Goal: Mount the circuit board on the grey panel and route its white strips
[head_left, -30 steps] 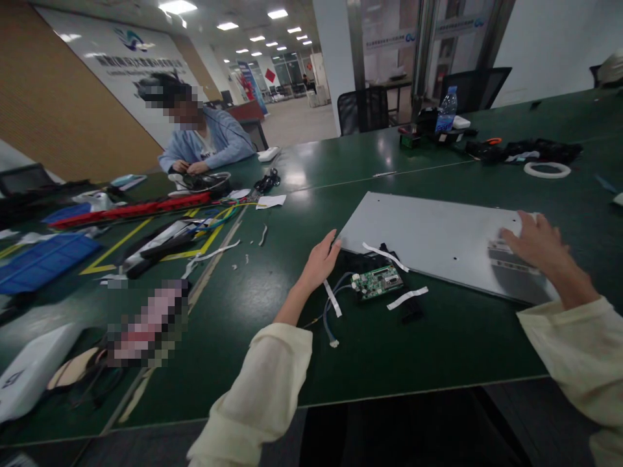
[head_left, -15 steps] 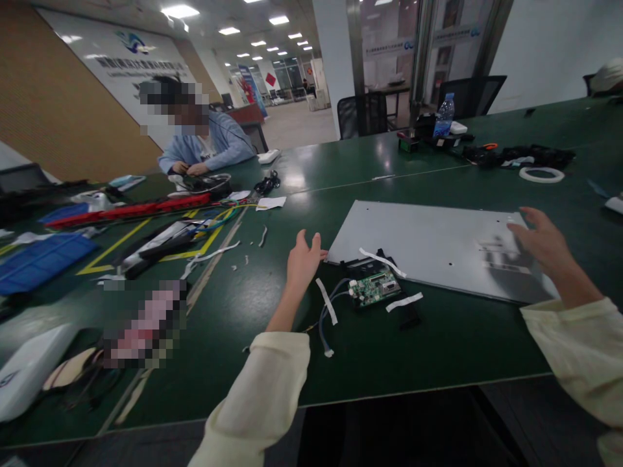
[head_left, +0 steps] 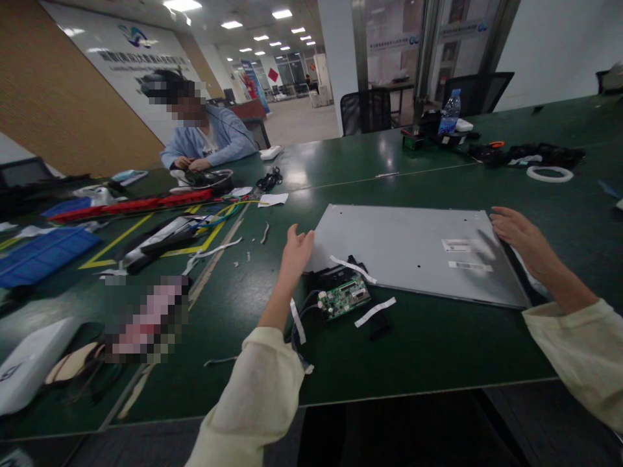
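A large flat grey metal panel [head_left: 413, 250] lies on the green table [head_left: 438, 350]. My left hand [head_left: 296, 251] rests at the panel's left corner, fingers stretched against its edge. At the panel's right edge my right hand [head_left: 518, 237] lies with its fingers extended onto the metal near two white labels [head_left: 460, 254]. Neither hand holds anything. A small green circuit board [head_left: 343, 298] with blue wires and white tape strips [head_left: 374, 311] sits at the panel's near left corner, just right of my left forearm.
Across the table a person in a light blue top [head_left: 207, 139] works over cables. Red strips [head_left: 131, 206], blue trays [head_left: 41, 253] and yellow floor-tape lines crowd the left. A water bottle [head_left: 450, 111], black items and a white tape ring [head_left: 549, 173] stand at the back right.
The panel has shifted left and squared up on the table. My right hand slid off its surface to the right edge; my left hand stayed by the left corner.
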Motion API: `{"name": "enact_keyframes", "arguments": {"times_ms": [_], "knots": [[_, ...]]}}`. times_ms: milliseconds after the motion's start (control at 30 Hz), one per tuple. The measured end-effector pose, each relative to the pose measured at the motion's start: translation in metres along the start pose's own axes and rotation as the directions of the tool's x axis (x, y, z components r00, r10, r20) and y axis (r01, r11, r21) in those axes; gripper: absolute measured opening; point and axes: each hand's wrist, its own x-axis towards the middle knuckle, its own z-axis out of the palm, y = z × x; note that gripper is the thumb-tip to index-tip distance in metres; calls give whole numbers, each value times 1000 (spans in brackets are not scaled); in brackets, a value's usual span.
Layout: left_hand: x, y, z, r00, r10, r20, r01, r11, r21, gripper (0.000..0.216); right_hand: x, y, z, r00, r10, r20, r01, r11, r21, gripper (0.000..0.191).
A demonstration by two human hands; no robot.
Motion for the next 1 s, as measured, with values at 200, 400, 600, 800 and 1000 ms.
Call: {"name": "enact_keyframes", "arguments": {"times_ms": [200, 400, 600, 800, 1000], "knots": [[6, -7, -8, 993, -119, 10, 119, 991, -68, 63, -8, -17, 14, 987, 97, 129, -128, 959, 254, 56], [7, -12, -13, 993, -118, 7, 118, 990, 75, 63, -10, -21, 17, 975, 165, 152, -209, 916, 342, 60], [5, -11, -25, 996, -90, 24, 82, 969, 232, 63, -6, -16, 16, 976, 155, 156, -202, 912, 357, 63], [2, -7, -48, 998, -52, 42, 30, 909, 416, 47, -5, -17, 18, 981, 136, 136, -172, 938, 301, 62], [-12, 5, -56, 987, -106, 121, 33, 868, 496, 45, -4, -17, 19, 982, 149, 117, -174, 955, 239, 61]]}}
